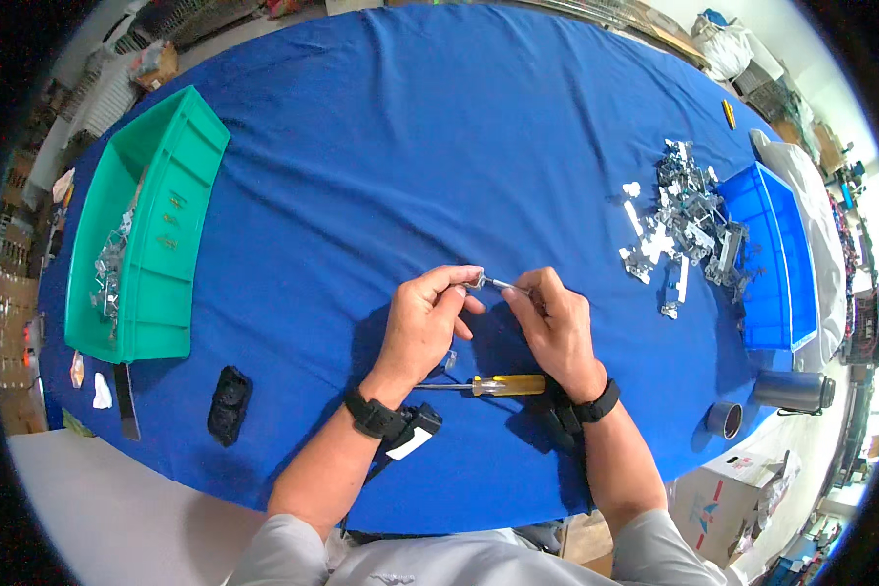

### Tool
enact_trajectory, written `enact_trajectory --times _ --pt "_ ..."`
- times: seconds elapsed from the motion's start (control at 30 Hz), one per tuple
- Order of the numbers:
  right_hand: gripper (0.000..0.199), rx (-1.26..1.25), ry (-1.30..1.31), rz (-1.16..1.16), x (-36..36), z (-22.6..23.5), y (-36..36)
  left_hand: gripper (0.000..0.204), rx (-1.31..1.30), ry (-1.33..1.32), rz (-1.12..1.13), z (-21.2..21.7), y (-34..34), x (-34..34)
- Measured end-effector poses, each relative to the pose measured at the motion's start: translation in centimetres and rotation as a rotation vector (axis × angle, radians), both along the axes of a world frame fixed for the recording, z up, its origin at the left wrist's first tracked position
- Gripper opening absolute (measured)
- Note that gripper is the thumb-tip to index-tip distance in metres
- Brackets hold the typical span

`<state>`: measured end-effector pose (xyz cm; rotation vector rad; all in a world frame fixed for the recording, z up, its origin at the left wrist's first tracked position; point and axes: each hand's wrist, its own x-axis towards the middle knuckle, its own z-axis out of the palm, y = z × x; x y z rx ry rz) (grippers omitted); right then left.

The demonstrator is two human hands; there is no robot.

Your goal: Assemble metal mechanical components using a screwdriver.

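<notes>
Over the middle of the blue-covered table my two hands nearly meet. My left hand [422,317] pinches a small silver metal piece [478,281] between thumb and fingertips. Closed around a thin silver rod-like piece [501,284], my right hand [559,314] brings its tip against the metal piece; the rod's other end is hidden in the fingers. Below the hands lies a screwdriver [508,385] with a clear yellow handle, its shaft pointing left. A small shiny piece [445,364] sits beside my left wrist. Both wrists wear black straps.
A green bin [179,283] with metal parts stands at the left. On the right, loose metal brackets [689,220] are heaped beside a tipped blue bin [776,259]. A black case [230,405] lies front left; a grey flask [789,391] and cup [724,420] are front right.
</notes>
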<state>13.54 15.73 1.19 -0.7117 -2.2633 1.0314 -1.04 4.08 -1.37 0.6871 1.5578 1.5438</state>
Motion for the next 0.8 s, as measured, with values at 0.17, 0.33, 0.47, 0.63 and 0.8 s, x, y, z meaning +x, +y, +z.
enact_trajectory --times 0.17,0.33,0.47,0.63,0.8 --pt "0.016 0.135 -0.061 0.007 0.4 -1.0 0.5 0.026 0.051 0.001 0.015 0.2 0.2 0.4" --pt "0.018 -0.002 -0.036 -0.020 0.0 0.5 -0.2 0.025 0.037 -0.009 0.021 0.1 0.2 0.2" --pt "0.020 0.103 0.072 0.047 0.2 -1.2 0.5 0.025 0.044 0.000 -0.003 0.1 0.3 0.3" --pt "0.017 0.073 -0.031 0.015 0.2 0.1 0.0 0.025 0.053 0.000 0.001 0.0 0.1 0.2" --pt "0.018 0.032 -0.011 0.019 0.0 0.4 -0.1 0.025 0.026 0.005 -0.021 0.0 0.2 0.1"
